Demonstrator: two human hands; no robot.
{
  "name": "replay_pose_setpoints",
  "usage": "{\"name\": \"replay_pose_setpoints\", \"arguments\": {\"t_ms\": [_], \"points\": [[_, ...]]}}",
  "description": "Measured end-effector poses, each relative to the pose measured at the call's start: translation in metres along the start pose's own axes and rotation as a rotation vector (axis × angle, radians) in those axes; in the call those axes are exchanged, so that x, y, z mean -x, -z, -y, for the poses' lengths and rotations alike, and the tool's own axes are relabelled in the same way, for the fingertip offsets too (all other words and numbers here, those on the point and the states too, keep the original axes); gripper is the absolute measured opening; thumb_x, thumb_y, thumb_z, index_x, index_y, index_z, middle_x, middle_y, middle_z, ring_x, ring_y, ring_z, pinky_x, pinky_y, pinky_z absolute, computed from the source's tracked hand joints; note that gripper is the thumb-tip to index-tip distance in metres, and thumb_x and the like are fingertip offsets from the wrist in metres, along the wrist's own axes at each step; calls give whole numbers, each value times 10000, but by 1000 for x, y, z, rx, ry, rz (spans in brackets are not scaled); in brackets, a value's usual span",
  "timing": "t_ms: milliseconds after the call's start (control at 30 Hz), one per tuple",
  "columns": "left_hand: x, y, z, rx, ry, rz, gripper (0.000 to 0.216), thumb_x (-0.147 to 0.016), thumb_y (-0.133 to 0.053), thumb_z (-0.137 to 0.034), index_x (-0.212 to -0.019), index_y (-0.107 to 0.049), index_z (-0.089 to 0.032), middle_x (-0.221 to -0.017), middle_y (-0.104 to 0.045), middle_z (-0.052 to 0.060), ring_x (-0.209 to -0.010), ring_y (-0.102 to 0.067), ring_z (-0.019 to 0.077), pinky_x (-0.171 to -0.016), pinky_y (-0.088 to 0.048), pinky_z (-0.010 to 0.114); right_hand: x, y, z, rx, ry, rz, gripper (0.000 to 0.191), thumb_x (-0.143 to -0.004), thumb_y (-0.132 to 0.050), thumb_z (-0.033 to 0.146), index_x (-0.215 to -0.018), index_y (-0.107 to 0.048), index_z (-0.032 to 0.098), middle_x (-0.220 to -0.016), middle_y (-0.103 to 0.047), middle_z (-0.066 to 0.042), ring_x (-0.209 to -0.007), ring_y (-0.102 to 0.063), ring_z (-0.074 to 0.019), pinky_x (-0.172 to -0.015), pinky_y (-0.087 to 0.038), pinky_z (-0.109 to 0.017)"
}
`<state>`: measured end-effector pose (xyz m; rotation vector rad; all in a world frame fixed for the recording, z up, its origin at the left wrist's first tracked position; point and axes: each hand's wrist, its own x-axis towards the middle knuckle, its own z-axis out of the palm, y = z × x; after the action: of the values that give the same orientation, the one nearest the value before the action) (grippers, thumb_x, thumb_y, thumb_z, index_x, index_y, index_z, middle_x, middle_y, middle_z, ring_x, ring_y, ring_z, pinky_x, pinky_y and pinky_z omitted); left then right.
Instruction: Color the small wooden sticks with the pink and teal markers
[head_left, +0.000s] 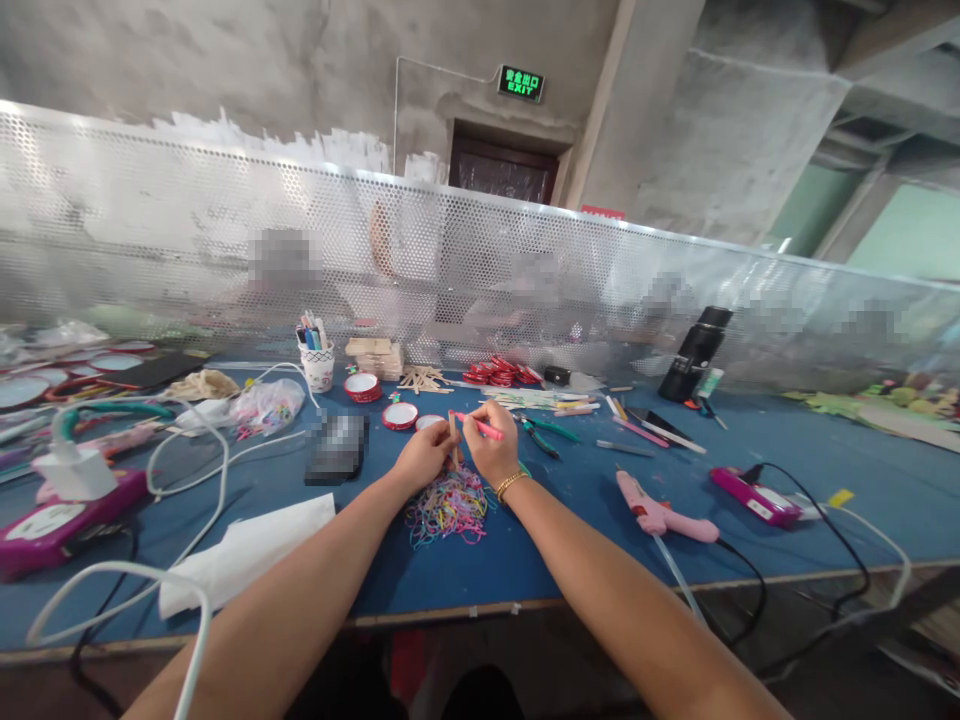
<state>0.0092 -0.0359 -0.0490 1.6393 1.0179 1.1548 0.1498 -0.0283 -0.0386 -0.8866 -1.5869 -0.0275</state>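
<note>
Between the fingers of my left hand (426, 452) a small wooden craft stick (453, 428) stands roughly upright. My right hand (493, 440) is closed round a pink marker pen (489, 429), whose tip end is at the upper part of the stick; whether it touches, I cannot tell. Just below both hands lies a tangled heap of thin multicoloured cords (450, 508). Round red-rimmed white lids (400, 416) lie behind my left hand. Pliers with green handles (541, 436) rest to the right of my right hand.
A pink glue gun (660, 512) and a purple power strip (754, 497) lie at right, a black bottle (694, 355) behind them. At left are a dark blurred object (337, 448), white paper (247, 550), a cup of pens (316, 362) and looping white cables. A perforated metal screen (465, 270) borders the back.
</note>
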Motion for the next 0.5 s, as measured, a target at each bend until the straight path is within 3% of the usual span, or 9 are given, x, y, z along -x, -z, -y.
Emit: {"name": "replay_pose_setpoints", "arguments": {"t_ms": [500], "points": [[0, -1, -1, 3, 11, 4, 297, -827, -612, -463, -818, -525, -179, -612, -620, -18, -434, -535, 93, -431, -381, 207, -1, 1, 0, -5, -9, -14, 135, -811, -546, 227, -687, -494, 220, -647, -568, 8, -666, -517, -170, -703, -392, -307]]}}
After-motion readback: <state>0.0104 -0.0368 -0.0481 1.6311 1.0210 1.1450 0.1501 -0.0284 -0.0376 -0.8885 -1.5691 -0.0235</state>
